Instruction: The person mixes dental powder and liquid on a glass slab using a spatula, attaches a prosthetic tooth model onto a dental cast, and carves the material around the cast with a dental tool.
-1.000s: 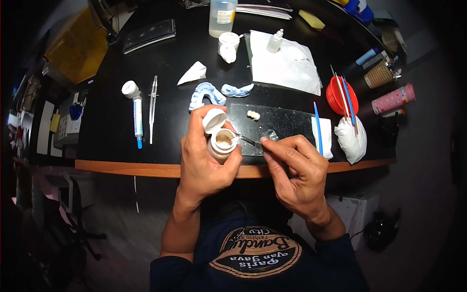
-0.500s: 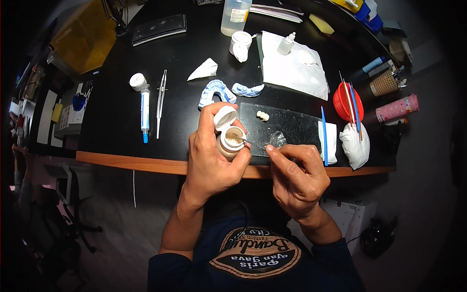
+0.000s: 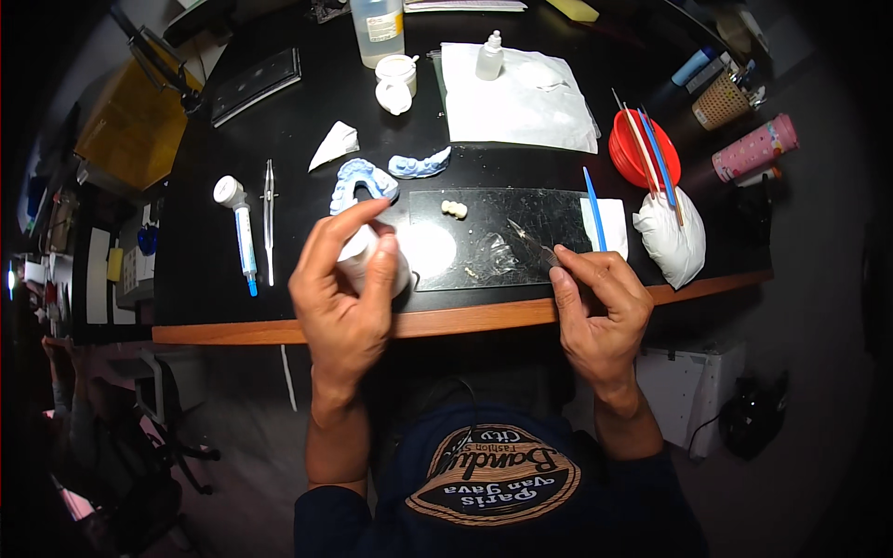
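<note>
My left hand [image 3: 337, 302] is closed around a small white jar [image 3: 386, 270] by the table's front edge. Fingers hide much of the jar, and its lid looks down over the opening. A thin metal spatula [image 3: 532, 244] is pinched between the thumb and fingers of my right hand [image 3: 600, 312]. The spatula's tip points away over a dark glass slab [image 3: 558, 206]. On that slab lie a small tooth-coloured dental piece [image 3: 454, 210] and some crumpled clear film [image 3: 499, 249]. Just beyond my left hand are a blue dental arch model [image 3: 352, 175] and a smaller blue model piece [image 3: 419, 165].
Tweezers [image 3: 270, 223] and a syringe [image 3: 244, 237] lie at the left. Behind stand an open white jar [image 3: 395, 82], a clear bottle [image 3: 379, 33] and a dropper bottle [image 3: 490, 58] on white paper. A red bowl [image 3: 625, 153] and white bag [image 3: 672, 237] flank the right.
The spatula has come out of the jar, and my right hand has moved right with it. My left hand has moved left with the jar, whose raised lid has come down. The view has shifted.
</note>
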Available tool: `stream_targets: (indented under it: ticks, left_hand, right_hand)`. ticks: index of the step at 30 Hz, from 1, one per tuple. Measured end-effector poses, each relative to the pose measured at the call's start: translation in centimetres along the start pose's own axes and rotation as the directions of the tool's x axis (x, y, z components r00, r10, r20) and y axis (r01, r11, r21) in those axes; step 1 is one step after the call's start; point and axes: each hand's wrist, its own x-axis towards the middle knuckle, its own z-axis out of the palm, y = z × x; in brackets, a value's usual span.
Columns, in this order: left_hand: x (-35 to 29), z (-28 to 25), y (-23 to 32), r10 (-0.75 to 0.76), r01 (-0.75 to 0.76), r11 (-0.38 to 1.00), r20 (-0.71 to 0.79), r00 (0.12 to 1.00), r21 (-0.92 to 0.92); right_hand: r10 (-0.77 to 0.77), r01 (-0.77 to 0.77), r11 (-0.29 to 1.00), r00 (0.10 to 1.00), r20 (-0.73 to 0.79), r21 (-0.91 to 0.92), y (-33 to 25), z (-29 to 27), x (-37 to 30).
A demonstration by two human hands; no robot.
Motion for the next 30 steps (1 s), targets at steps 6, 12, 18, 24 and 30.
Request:
stream_targets:
  ticks: [6, 12, 18, 24, 30]
  left_hand:
    - [1.3, -2.8, 0.5, 0.06, -0.035, 0.978, -0.12, 0.991, 0.204]
    - [5.5, -5.7, 0.2, 0.101, -0.042, 0.946, -0.171, 0.98, 0.321]
    - [9.9, -8.0, -2.3, 0.014, 0.024, 0.936, -0.103, 0.995, 0.352]
    - [13.5, -8.6, -3.7, 0.136, -0.099, 0.726, -0.001, 0.991, 0.68]
    - [14.4, -7.6, -5.0, 0.101, -0.134, 0.648, 0.089, 0.991, 0.75]
  right_hand:
    - [0.051, -0.052, 0.997, 0.999, 0.013, 0.052, 0.6, 0.4, -0.4]
    - [0.04, -0.041, 0.998, 0.999, 0.01, 0.05, 0.9, 0.5, -0.6]
    - [0.061, -0.063, 0.995, 0.998, 0.016, 0.076, 1.3, 0.6, -0.7]
    - [0.038, -0.04, 0.996, 0.999, 0.022, 0.078, 1.3, 0.6, -0.7]
    - [0.056, -0.055, 0.996, 0.998, -0.01, 0.071, 1.5, 0.6, -0.5]
